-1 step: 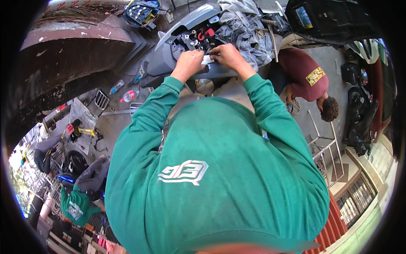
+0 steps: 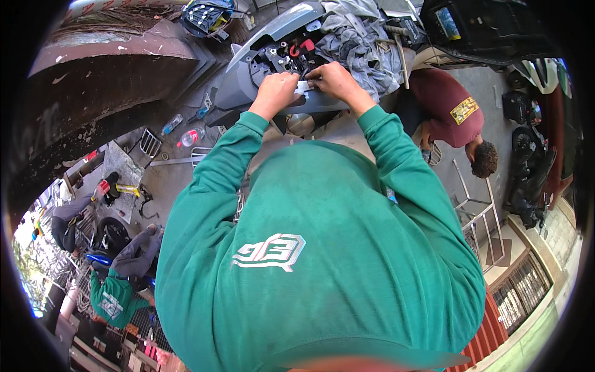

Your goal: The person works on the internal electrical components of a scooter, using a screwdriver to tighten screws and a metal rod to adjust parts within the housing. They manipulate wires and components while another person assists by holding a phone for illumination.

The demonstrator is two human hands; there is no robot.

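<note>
Both hands meet over the near side of a grey scooter [image 2: 238,85] whose body is opened up. Between them is a small white piece [image 2: 302,87], flat-looking and too small to identify. My left hand [image 2: 276,93] is closed at its left end, fingertips turned away from view. My right hand [image 2: 334,82] pinches its right end with thumb and fingers. Just beyond the hands, dark mechanical parts and a red curved part [image 2: 305,46] show inside the scooter. A crumpled grey cloth [image 2: 362,53] covers its right part, beside my right hand.
A person in a maroon shirt [image 2: 443,102] bends down close on the right, near a metal frame stand [image 2: 480,214]. Plastic bottles [image 2: 190,137] lie on the floor at left. A person in green [image 2: 114,301] works farther left. A dark worn panel [image 2: 93,99] looms at upper left.
</note>
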